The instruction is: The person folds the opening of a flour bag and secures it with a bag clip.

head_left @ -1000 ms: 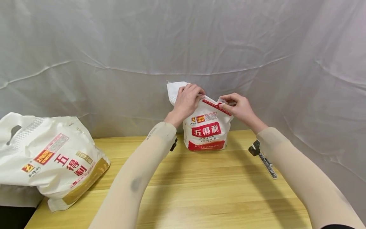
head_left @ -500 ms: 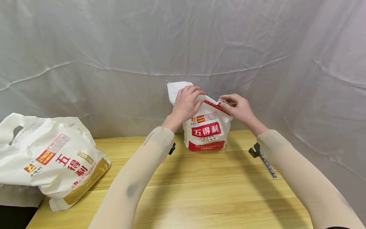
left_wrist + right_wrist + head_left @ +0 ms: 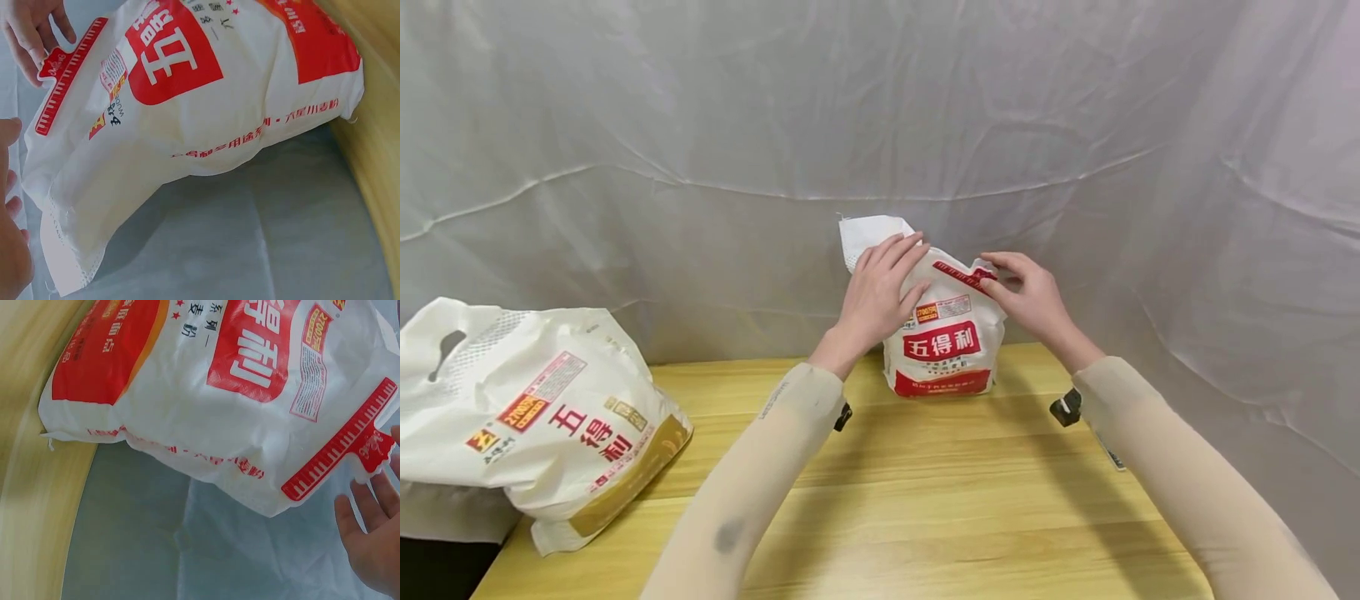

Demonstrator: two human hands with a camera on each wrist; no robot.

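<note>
A white flour bag [image 3: 942, 342] with red print stands upright near the table's back edge, its top slanting down to the right. Along that top runs a red strip [image 3: 74, 78] with white marks and a small tab [image 3: 374, 450]. My left hand [image 3: 880, 287] lies over the bag's upper left with fingers extended; in the left wrist view those fingers are apart from the bag's surface. My right hand [image 3: 1028, 293] is at the upper right corner, thumb and fingers spread around the tab. Whether a fingertip still touches it is hard to tell.
A larger flour bag [image 3: 572, 417] with a handle hole and gold base leans at the table's left edge. The wooden table [image 3: 955, 500] ends at a grey cloth backdrop [image 3: 737, 108]. A dark strip [image 3: 1112, 455] shows partly behind my right sleeve.
My left hand has shifted left and down, its fingers straightening off the bag's top edge. My right hand has moved slightly right and down, uncovering more of the tab. The bag stays put.
</note>
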